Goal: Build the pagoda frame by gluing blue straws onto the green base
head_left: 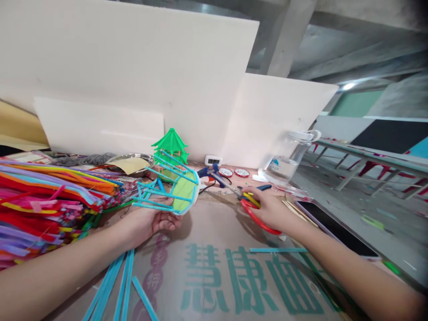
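Note:
My left hand is closed around a small model made of light-blue pipe cleaner strips, with a pale green panel on its right side. The model is raised above the table, and my fingers curl under it. On the right, my right hand grips a pair of scissors with red handles; a yellow part shows inside them, and the blades point left and away. Loose blue pipe cleaner strips lie in front of my left forearm. Another blue strip lies near my right forearm.
A large pile of coloured pipe cleaners fills the left. Behind stand a green pagoda model, a metal bowl, a glue gun, a small timer and a water bottle. A phone lies at the right edge.

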Tool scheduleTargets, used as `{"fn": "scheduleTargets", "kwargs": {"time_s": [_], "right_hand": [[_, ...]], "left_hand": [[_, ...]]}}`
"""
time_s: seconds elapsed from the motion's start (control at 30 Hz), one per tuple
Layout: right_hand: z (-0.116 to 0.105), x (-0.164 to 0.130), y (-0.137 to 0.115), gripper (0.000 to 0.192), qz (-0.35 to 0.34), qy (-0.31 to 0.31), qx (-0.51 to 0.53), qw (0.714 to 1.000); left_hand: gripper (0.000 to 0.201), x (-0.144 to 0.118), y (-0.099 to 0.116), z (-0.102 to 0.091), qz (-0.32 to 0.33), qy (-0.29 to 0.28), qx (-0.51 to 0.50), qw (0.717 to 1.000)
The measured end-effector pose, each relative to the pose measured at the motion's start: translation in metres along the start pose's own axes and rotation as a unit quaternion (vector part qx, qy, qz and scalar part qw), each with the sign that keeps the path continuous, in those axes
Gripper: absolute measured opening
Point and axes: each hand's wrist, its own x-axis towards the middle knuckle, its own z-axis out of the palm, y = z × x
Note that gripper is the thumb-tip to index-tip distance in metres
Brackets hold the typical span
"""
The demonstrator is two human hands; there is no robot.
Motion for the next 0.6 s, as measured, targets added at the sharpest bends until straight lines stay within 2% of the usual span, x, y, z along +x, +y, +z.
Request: {"fn": "scheduleTargets", "kwargs": {"time_s": [0.07,0.17,0.27,0.37,0.47,0.6], "right_hand": [[-0.003,-0.007,0.004,0.044,-0.027,0.02,0.039,0.999],[-0.007,-0.022,0.005,0.048,-0.126,0.069,0.06,0.988],[-0.01,-0.034,0.0,0.053,-0.236,0.131,0.026,0.962],[-0.011,-0.038,-0.004,0.051,-0.311,0.154,-0.021,0.938],[-0.013,-0.037,-0.003,0.046,-0.335,0.154,-0.079,0.926],[-0.014,-0.036,-0.001,0.042,-0.324,0.14,-0.143,0.925]], "left_hand": [[0.01,0.0,0.0,0.001,-0.003,-0.003,0.004,1.0],[0.01,0.001,-0.002,0.0,-0.003,-0.003,0.004,1.0],[0.01,0.002,-0.005,-0.003,0.005,-0.007,0.006,1.0],[0.012,0.003,-0.007,-0.005,0.018,-0.005,0.012,1.0],[0.016,0.006,-0.009,-0.007,0.019,-0.003,0.014,1.0],[0.02,0.008,-0.011,-0.01,0.027,-0.009,0.012,1.0]]}}
